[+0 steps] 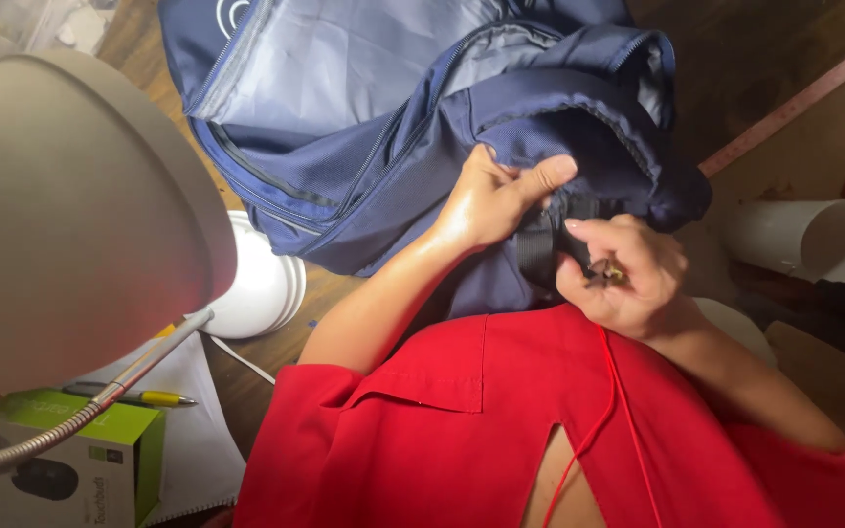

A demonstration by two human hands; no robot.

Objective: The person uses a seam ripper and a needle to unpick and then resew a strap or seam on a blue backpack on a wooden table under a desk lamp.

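Left hand (489, 200) clamped on a fold of the navy bag (393, 127), thumb out along the fabric, fingers curled under. Right hand (623, 274) just beside it, fingertips pinched together on a small brass-coloured piece at the black strap (540, 244). Bag lying open on the wooden table (735, 59), above the red garment (501, 420). Lamp shade (70, 215) at left, white cup (814, 240) tipped over at right.

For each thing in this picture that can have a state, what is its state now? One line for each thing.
Navy backpack: unzipped, lying open, grey lining showing.
Black strap: pinched between both hands.
Left hand: closed on the backpack fabric.
Right hand: closed on a small thing, too small to tell.
Desk lamp: lit.
Pen: lying flat on paper.
Green box: closed.
White tube: lying on its side.
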